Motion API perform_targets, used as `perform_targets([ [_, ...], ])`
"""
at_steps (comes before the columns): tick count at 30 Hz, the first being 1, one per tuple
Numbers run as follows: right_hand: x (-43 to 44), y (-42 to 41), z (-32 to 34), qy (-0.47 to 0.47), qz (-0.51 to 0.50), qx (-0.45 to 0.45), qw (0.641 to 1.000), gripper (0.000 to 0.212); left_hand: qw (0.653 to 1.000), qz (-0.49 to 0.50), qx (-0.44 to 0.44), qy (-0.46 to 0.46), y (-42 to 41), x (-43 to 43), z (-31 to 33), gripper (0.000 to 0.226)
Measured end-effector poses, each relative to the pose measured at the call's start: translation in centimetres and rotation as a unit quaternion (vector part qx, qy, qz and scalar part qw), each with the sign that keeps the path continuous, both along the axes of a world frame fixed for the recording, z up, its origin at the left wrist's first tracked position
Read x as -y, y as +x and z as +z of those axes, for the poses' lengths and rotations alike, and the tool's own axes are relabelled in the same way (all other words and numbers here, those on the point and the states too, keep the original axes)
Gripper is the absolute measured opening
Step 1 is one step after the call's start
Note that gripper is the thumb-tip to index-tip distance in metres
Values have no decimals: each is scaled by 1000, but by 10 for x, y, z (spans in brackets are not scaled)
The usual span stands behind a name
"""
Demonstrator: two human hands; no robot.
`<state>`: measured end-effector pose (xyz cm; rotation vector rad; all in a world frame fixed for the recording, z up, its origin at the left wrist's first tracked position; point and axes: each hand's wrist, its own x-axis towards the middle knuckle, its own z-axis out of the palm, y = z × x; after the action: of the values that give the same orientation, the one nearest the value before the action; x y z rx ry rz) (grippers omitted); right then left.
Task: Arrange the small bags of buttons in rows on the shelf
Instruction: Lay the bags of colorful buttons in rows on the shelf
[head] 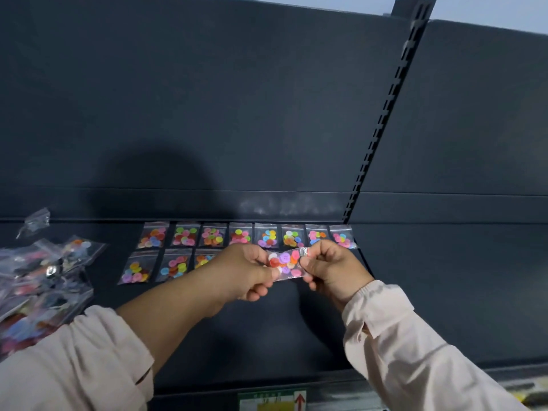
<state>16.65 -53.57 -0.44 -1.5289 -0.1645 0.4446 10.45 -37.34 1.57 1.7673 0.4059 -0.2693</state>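
Eight bags make up the far row [246,235], laid edge to edge along the back of the shelf [296,336]. That row appears complete up to the right upright. The near row [172,266] shows three bags, starting from the left. The third is partly covered by your left hand [246,271], and it cannot be told whether a fourth lies behind it. On that evidence the task is under way but well short of done. The near row has most of its length unfilled, and a sizeable pile [38,277] of unsorted bags lies at the left end of the shelf, well apart from the rows.

The held bag [286,264] is stretched between your two hands, just right of the near row's last visible bag. Your left hand pinches its left edge with curled fingers. Your right hand [329,268] pinches its right end at the seal strip, fingers likewise curled. The bag appears to be clear of the shelf surface and lies crosswise compared with the placed bags. In my judgement it needs turning to match them before it goes down.
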Motion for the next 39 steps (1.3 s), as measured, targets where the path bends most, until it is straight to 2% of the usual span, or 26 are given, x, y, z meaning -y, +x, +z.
perform_targets([
  [2, 2, 1, 1, 13, -11, -14, 1000, 24, 1000, -3, 3, -10, 1, 3, -1, 4],
  [7, 6, -5, -1, 110, 20, -174, 978, 11, 996, 51, 21, -66, 3, 14, -7, 4],
  [9, 7, -6, -4, 111, 22, -181, 977, 10, 999, 22, 17, -43, 0, 17, -9, 4],
  [11, 8, -1, -5, 75, -6, -162, 984, 15, 999, -6, 19, 27, -1, 18, -11, 11],
  [14, 12, 12, -9, -32, -51, -95, 994, 23, 985, -14, 55, 162, 0, 12, -17, 15],
  [16, 12, 21, -15, -111, -51, -52, 991, 24, 962, -28, 84, 257, -1, 7, -21, 14],
  [19, 9, 29, -27, -196, -54, 14, 979, 19, 910, -61, 138, 386, -3, 3, -25, 20],
  [20, 10, 30, -31, -250, -54, 63, 965, 17, 893, -74, 155, 416, -4, 3, -27, 23],
  [23, 16, 23, -36, -416, -51, 216, 882, 37, 853, -119, 171, 478, -5, 0, -34, 35],
  [27, 24, 1, -44, -431, 46, 372, 821, 39, 823, -197, 152, 512, -5, -1, -44, 52],
  [30, 26, -6, -53, -474, 132, 386, 780, 55, 803, -248, 136, 524, -3, 1, -47, 57],
  [33, 25, -2, -56, -528, 165, 375, 744, 68, 803, -273, 118, 516, -1, 2, -48, 60],
  [36, 24, 3, -56, -541, 187, 378, 727, 86, 808, -279, 111, 508, 1, 2, -52, 61],
  [39, 24, 9, -56, -545, 197, 381, 721, 92, 809, -281, 110, 505, 1, 2, -53, 62],
])
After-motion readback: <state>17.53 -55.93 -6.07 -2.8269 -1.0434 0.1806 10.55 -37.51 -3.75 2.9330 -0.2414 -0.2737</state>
